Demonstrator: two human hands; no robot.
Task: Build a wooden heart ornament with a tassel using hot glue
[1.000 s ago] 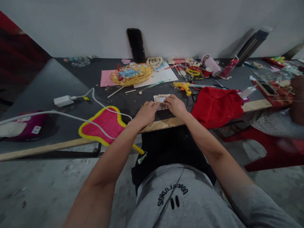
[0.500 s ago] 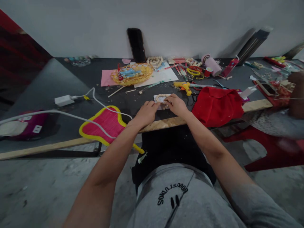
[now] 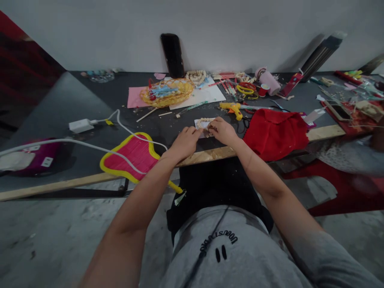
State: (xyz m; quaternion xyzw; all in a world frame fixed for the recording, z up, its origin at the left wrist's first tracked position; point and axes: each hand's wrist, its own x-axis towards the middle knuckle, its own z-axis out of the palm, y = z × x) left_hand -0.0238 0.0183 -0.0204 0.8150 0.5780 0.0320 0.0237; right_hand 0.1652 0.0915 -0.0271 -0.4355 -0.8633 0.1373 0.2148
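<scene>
A small white card [image 3: 198,122] lies near the table's front edge, with a curved row of pale beads [image 3: 205,119] on it. My left hand [image 3: 186,142] rests at the card's left side, fingers bent and close together, the fingertips at its lower edge. Over the card's right part, my right hand [image 3: 222,131] is closed in a pinch at the beads. What sits between its fingertips is too small to make out. Beside my right hand lies a red cloth [image 3: 274,134].
Behind the card are a yellow glue gun [image 3: 234,109], a yellow mesh basket [image 3: 168,94] and white paper [image 3: 211,94]. A pink fan with yellow rim [image 3: 132,156] and a white cable [image 3: 75,141] lie left. A phone [image 3: 172,55] leans on the wall. Another person's sleeve [image 3: 345,154] shows right.
My right hand's fingers have shifted slightly over the card; my left hand stays in place. At the right, the other person's hand has moved mostly out of view.
</scene>
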